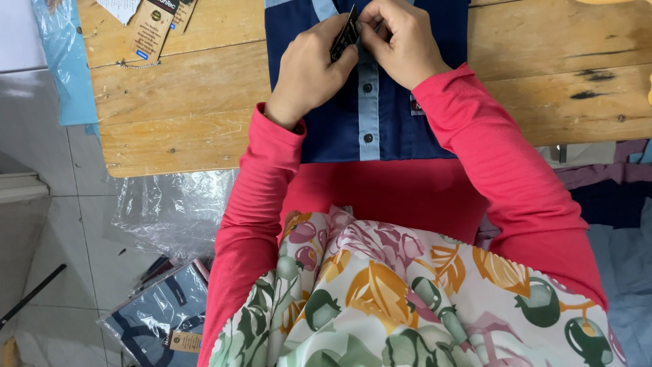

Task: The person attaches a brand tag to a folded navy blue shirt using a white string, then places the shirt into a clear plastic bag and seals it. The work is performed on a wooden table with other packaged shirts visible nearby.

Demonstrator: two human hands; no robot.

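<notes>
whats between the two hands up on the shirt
In the head view, a small dark tag stands pinched between the left hand and right hand, over the light blue button strip of the navy shirt.

The top edge cuts off the navy shirt (390, 129) above the hands, so its collar is out of view. The right hand (401, 41) covers the upper placket, and its fingertips hide how the dark tag (345, 35) joins the shirt. Paper tags (153, 24) on the tabletop (183, 102) are cropped at the top too.
</notes>
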